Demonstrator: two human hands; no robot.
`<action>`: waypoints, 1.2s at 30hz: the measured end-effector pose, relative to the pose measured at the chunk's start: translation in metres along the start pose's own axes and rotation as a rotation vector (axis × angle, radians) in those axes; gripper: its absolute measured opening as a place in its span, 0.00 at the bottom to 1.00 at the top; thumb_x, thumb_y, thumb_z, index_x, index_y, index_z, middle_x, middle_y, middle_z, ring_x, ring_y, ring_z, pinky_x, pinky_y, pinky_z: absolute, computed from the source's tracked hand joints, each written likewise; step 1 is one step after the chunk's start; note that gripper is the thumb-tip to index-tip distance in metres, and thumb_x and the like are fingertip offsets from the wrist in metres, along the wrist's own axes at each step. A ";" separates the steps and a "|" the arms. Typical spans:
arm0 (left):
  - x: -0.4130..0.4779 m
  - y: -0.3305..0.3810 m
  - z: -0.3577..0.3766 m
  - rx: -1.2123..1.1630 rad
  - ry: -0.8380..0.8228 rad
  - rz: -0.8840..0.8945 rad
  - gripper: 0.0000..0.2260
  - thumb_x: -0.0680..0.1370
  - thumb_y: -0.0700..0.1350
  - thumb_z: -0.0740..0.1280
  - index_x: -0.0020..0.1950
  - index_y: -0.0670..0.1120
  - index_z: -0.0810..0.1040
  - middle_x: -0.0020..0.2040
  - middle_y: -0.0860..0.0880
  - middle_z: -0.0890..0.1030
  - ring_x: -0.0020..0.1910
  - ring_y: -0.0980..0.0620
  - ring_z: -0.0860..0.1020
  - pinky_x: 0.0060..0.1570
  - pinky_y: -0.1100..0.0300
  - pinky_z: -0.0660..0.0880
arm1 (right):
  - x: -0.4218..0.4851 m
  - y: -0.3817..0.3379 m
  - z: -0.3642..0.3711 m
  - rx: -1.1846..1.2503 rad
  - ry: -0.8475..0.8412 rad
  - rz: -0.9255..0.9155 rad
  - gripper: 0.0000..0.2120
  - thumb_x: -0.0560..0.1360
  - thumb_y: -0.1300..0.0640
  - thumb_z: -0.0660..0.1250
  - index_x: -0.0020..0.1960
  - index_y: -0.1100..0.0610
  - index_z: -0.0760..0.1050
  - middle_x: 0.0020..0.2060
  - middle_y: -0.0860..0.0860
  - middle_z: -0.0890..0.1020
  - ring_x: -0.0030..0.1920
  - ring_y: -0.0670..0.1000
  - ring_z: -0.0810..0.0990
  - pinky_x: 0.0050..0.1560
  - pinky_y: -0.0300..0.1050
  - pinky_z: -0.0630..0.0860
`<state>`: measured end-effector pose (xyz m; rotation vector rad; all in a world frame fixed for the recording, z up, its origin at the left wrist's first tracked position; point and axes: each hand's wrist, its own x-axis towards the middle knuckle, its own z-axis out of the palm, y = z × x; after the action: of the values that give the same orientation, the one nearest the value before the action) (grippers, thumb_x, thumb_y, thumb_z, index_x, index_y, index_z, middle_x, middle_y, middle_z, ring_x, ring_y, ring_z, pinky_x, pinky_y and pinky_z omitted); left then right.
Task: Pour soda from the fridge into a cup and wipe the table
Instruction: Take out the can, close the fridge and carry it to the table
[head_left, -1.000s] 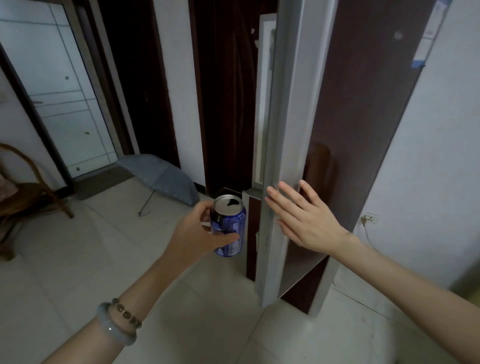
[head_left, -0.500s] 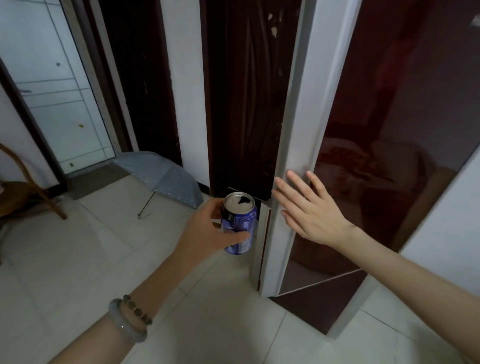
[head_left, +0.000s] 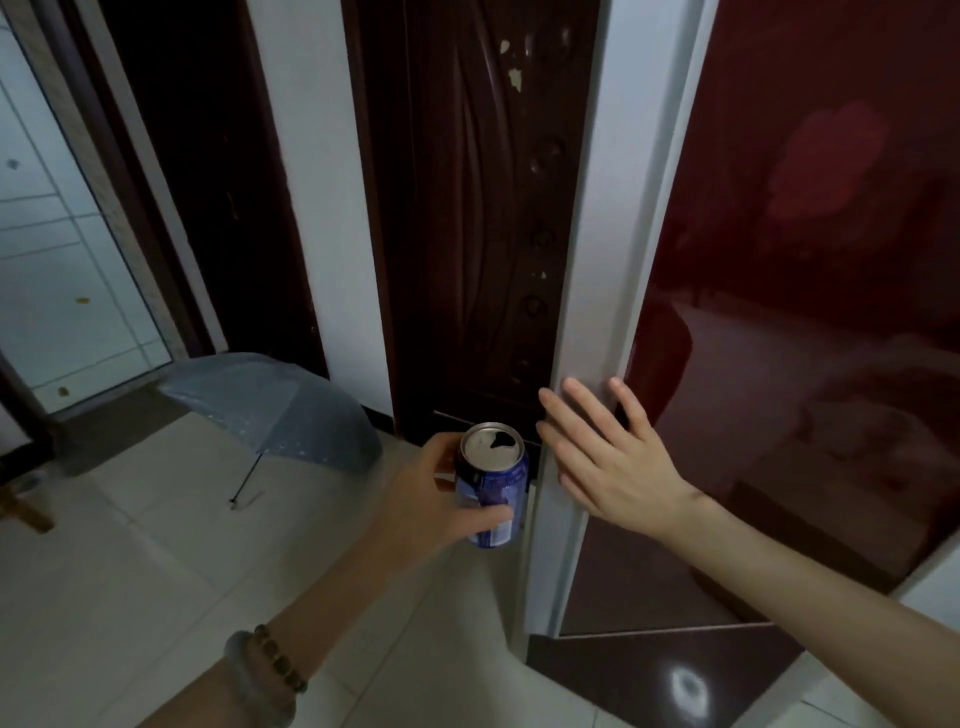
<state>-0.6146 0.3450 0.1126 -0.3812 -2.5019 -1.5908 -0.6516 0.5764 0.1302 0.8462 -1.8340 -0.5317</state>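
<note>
**Can (head_left: 492, 488) upright by the door (head_left: 779, 312)**

The left hand (head_left: 431, 499) curls round the blue metal can, long axis vertical, silver opened top up, just left of the glossy red door. The right hand (head_left: 613, 467) lies flat, fingers straight, on its white edge.

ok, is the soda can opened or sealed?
Opened: the soda can has a dark hole in its lid; left hand holds it upright.

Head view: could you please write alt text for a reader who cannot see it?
A left hand holds an opened blue soda can upright while the right hand lies flat on the white edge of a dark red fridge door. A grey umbrella lies open on the floor.
</note>
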 end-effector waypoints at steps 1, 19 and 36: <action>0.011 -0.003 -0.002 0.001 -0.004 0.001 0.26 0.62 0.44 0.81 0.53 0.60 0.72 0.49 0.61 0.80 0.49 0.66 0.78 0.45 0.74 0.72 | 0.004 0.003 0.009 -0.004 -0.018 0.008 0.18 0.73 0.55 0.61 0.61 0.59 0.74 0.70 0.59 0.64 0.72 0.60 0.61 0.72 0.62 0.49; 0.227 -0.067 -0.021 -0.048 -0.377 0.283 0.30 0.58 0.53 0.80 0.57 0.56 0.75 0.51 0.61 0.81 0.50 0.62 0.79 0.51 0.61 0.77 | 0.033 0.035 0.131 -0.230 -0.317 0.256 0.29 0.75 0.55 0.60 0.74 0.57 0.58 0.73 0.57 0.60 0.76 0.57 0.51 0.73 0.56 0.49; 0.329 -0.088 -0.008 -0.236 -0.625 0.430 0.28 0.58 0.55 0.79 0.56 0.57 0.74 0.51 0.63 0.80 0.48 0.60 0.80 0.48 0.66 0.76 | 0.042 0.060 0.192 -0.399 -0.516 0.355 0.27 0.76 0.53 0.65 0.72 0.55 0.63 0.72 0.56 0.62 0.72 0.57 0.61 0.73 0.55 0.53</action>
<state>-0.9552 0.3458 0.1259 -1.5398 -2.3475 -1.7656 -0.8572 0.5808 0.1208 0.1058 -2.1725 -0.9033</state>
